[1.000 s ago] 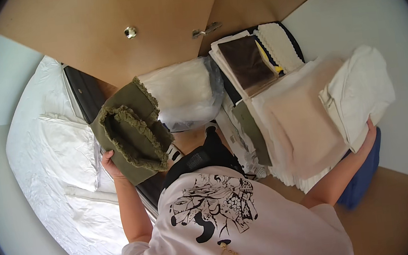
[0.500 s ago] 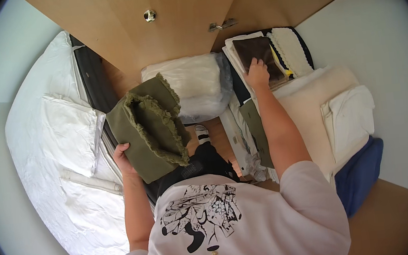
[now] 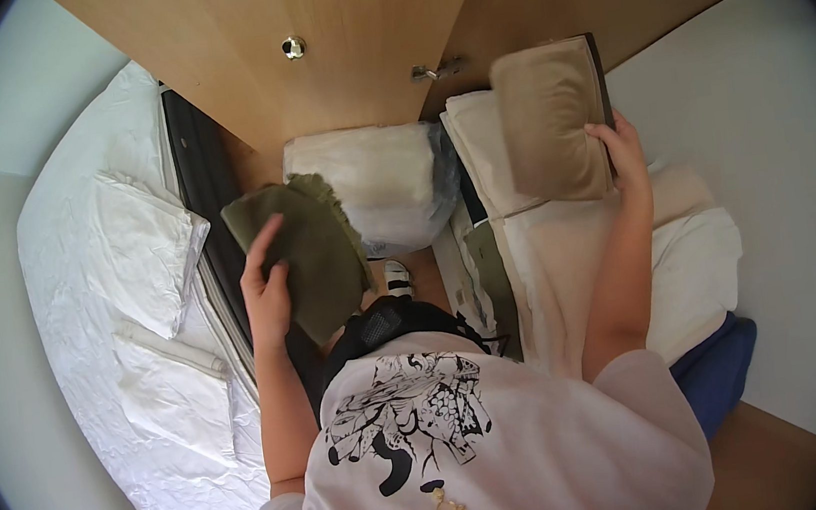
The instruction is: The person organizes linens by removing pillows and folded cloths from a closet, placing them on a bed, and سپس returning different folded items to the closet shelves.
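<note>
My left hand point(image 3: 269, 289) holds a folded olive-green cloth point(image 3: 314, 266) with a frayed, fringed edge, its fingers lying across the near face. At the right, my right hand point(image 3: 624, 150) grips a folded tan fabric piece point(image 3: 552, 123) by its side edge, thumb on the tan face. A dark brown strip shows along that edge; whether it is a cover or another folded cloth, I cannot tell. The tan piece is raised above a stack of folded cream cloths point(image 3: 480, 151). It blocks the view of part of the stack.
White folded cloths point(image 3: 142, 260) lie on a white-sheeted bed point(image 3: 60, 295) at the left. A plastic-wrapped white bundle point(image 3: 369, 174) sits in the middle, below a wooden door point(image 3: 309, 95) with a knob. On the right are white fabric point(image 3: 696, 267) and blue cloth point(image 3: 723, 370).
My right hand has lifted the brown piece off the stack and turned it, so its tan side shows. My left hand has shifted its hold, and the green cloth is tilted differently.
</note>
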`<state>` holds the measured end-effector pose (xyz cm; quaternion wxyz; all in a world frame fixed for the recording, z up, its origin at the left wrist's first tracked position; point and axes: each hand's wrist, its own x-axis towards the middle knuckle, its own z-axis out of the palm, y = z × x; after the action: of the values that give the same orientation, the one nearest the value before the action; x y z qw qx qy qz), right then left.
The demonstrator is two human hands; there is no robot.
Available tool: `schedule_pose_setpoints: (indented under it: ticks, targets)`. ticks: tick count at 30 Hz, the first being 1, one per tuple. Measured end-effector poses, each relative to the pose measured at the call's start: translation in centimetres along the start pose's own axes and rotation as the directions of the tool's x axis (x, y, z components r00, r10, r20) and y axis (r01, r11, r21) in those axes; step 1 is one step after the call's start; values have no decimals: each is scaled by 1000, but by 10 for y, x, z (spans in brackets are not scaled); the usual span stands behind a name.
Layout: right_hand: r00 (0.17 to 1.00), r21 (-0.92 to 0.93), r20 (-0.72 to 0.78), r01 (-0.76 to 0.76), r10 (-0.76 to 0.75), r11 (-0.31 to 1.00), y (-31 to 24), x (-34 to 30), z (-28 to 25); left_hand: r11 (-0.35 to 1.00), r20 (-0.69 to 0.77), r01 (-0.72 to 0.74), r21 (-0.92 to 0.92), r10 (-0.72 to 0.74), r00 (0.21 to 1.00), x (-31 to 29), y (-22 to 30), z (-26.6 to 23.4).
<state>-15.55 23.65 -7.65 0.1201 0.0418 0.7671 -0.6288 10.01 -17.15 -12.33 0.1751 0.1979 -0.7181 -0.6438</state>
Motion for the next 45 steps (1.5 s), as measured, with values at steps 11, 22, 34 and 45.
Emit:
schedule_pose_setpoints:
  ticks: [11, 22, 34, 45]
  targets:
    - [667, 60, 683, 354, -297, 933, -13, -127, 217, 944, -146, 20, -330, -72, 987, -20, 30, 73]
    - [772, 357, 627, -173, -98, 918, -59, -100, 265, 588, -420, -60, -806, -498, 759, -98, -28, -111]
    - [797, 136, 603, -141, 31, 981, -16, -153, 377, 531, -610, -318, -786, -576, 545, -260, -109, -385]
    - [777, -33, 617, -136, 127, 990, -13, -206, 458, 354, -670, 773, -526, -733, -120, -353, -270, -504]
